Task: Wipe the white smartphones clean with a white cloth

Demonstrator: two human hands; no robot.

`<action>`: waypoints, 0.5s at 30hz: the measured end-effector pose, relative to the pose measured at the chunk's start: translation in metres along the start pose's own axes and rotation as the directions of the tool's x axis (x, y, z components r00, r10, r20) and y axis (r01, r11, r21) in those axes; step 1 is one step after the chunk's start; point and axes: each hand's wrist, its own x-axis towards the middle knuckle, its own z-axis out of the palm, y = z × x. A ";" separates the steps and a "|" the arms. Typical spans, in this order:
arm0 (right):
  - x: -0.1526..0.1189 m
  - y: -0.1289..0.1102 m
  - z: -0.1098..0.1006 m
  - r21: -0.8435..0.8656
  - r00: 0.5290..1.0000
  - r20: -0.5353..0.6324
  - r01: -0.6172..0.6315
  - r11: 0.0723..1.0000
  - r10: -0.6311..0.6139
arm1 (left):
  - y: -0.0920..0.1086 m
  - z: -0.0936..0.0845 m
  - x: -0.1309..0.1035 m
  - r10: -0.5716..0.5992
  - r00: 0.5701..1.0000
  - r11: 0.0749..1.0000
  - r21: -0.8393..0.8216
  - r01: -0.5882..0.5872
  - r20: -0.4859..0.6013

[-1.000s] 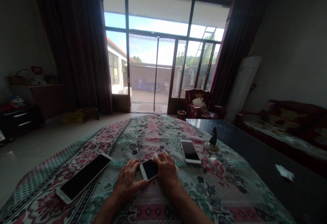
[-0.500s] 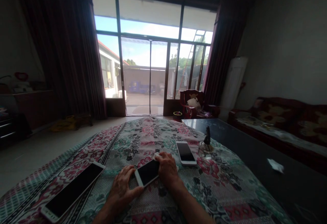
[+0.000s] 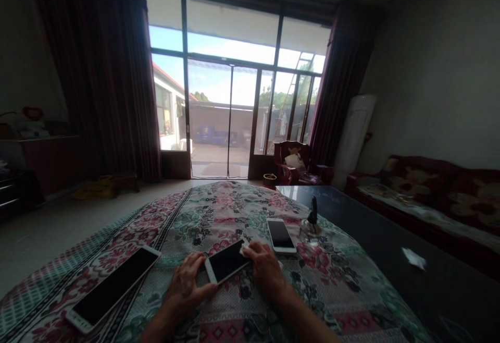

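A white phone with a dark screen (image 3: pixel 227 261) lies tilted on the flowered tablecloth (image 3: pixel 230 197) between my hands. My left hand (image 3: pixel 186 283) grips its left end, thumb at the lower corner and fingers at the upper one. My right hand (image 3: pixel 265 267) is closed on a crumpled white tissue (image 3: pixel 244 248) at the phone's right end. Behind my right hand lies a smaller white phone (image 3: pixel 281 235), and a larger one (image 3: pixel 115 288) is at the left. Neither of these is touched.
A clear glass-like object with a dark upright top (image 3: pixel 312 223) stands on the cloth at the right. Beside it runs a dark glossy table (image 3: pixel 375 239) bearing a crumpled white paper (image 3: pixel 414 258). A red wooden chair, sofa and glass doors are beyond.
My right hand has moved slightly right with the tissue, uncovering more of the phone's right end. My left hand keeps its grip. The view has shifted a little.
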 end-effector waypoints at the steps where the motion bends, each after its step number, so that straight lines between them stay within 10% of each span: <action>1: -0.005 0.001 0.000 0.009 1.000 -0.009 0.005 1.000 -0.005 | 0.000 0.000 0.000 0.002 1.000 1.000 -0.002 -0.002 -0.001; 15: -0.013 -0.055 0.024 0.008 0.995 0.033 0.090 0.996 -0.090 | -0.006 0.004 -0.001 0.000 0.999 1.000 -0.001 0.000 0.032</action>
